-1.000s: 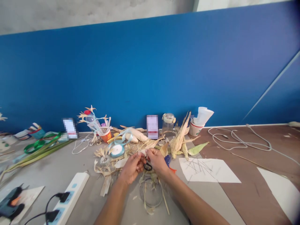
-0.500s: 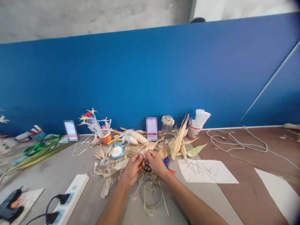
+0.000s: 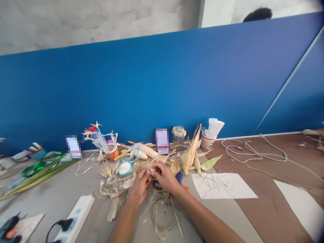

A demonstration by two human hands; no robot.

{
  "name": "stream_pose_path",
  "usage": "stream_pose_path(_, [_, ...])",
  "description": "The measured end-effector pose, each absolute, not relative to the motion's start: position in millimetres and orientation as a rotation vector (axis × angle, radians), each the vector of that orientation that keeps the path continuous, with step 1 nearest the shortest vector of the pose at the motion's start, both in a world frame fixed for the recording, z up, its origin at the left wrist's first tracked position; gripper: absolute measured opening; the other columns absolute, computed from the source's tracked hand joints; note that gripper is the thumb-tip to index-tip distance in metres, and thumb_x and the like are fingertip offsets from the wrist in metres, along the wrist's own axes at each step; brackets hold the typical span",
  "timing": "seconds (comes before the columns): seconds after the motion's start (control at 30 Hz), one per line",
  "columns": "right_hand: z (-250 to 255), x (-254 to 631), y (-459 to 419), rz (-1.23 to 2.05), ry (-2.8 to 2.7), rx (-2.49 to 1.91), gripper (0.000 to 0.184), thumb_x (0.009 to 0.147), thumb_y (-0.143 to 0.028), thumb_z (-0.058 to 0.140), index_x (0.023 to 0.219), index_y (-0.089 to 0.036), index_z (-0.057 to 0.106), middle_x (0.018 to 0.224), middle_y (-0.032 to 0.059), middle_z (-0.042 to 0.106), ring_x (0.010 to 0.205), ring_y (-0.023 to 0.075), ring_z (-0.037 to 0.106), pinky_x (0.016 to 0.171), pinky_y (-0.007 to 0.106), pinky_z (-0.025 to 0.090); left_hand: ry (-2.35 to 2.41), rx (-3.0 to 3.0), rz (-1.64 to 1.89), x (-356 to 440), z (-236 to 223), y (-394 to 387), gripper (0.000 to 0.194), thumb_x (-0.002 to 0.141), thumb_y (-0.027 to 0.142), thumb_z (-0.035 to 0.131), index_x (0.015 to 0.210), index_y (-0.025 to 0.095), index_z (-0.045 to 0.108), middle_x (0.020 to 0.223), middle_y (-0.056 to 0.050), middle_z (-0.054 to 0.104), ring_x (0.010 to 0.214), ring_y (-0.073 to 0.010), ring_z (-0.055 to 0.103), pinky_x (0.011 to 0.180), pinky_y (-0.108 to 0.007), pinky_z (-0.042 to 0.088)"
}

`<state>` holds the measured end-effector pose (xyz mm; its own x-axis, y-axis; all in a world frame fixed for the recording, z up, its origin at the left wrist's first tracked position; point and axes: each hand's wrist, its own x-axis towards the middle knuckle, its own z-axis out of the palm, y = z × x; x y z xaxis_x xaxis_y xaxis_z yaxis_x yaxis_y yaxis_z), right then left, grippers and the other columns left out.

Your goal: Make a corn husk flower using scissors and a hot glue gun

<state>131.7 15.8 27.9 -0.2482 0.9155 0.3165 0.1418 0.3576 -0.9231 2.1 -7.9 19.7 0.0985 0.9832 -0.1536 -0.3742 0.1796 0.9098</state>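
Above the pile of dried corn husks, my left hand (image 3: 142,184) and my right hand (image 3: 164,175) meet fingertip to fingertip. Both are closed in a pinch around a small pale piece (image 3: 152,170), mostly covered by the fingers; its kind I cannot make out. Just under the right hand lies a black ring-shaped thing (image 3: 157,184), partly hidden. A spool of light blue ribbon (image 3: 125,168) rests left of the hands. Husk scraps (image 3: 113,206) and a loop of thin wire (image 3: 162,226) lie nearer to me. A blue-handled tool (image 3: 179,177) sits beside the right wrist.
Whole dried husks (image 3: 189,157) and a lidded jar (image 3: 179,136) stand behind, by the blue partition (image 3: 152,84). White paper (image 3: 225,187) with thin wires lies to the right. At the left are a power strip (image 3: 76,217), a glue gun (image 3: 10,229) and green ribbon (image 3: 32,168).
The view has shifted slightly. My hands stay together, with the fingertips a little rearranged, and less of the pale piece shows. A head behind the partition has moved right and shows more.
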Motion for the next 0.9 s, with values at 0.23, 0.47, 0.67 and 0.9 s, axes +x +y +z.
stream_pose_path(0.23, [27,129,16,0.888,-1.726,-0.996,0.015,0.078,-0.017,0.048,0.065,-0.018,0.056,0.067,0.0011,0.056,0.066,0.0144,0.05,0.063,0.024,0.036,0.986,0.877,1.235,4,21,-9,0.035,0.07,0.045,0.064,0.066,0.018,0.043,0.049,0.009,0.041,0.039,-0.0031,0.024,0.043,-0.02,0.02])
stream_pose_path(0.47, [20,125,18,0.939,-1.644,-1.063,0.021,0.078,-0.024,0.046,0.059,-0.018,0.051,0.059,-0.0005,0.051,0.059,0.0126,0.044,0.055,0.023,0.031,1.021,0.946,1.327,4,20,-8,0.03,0.072,0.043,0.064,0.07,0.016,0.049,0.053,0.007,0.044,0.041,-0.0041,0.029,0.044,-0.02,0.022])
stream_pose_path(0.67, [16,119,18,1.05,-1.524,-1.1,0.026,0.076,-0.026,0.042,0.052,-0.019,0.037,0.051,-0.0045,0.037,0.051,0.0099,0.033,0.049,0.023,0.024,1.087,1.002,1.364,3,17,-7,0.031,0.069,0.044,0.066,0.072,0.015,0.054,0.055,0.006,0.043,0.044,-0.0057,0.033,0.044,-0.021,0.024])
stream_pose_path(0.9, [18,117,17,1.093,-1.455,-1.086,0.029,0.077,-0.032,0.042,0.051,-0.02,0.036,0.05,-0.0049,0.035,0.052,0.0097,0.033,0.05,0.023,0.026,1.141,1.116,1.312,1,12,-5,0.035,0.07,0.049,0.062,0.069,0.015,0.054,0.053,0.005,0.042,0.044,-0.0073,0.033,0.044,-0.022,0.023])
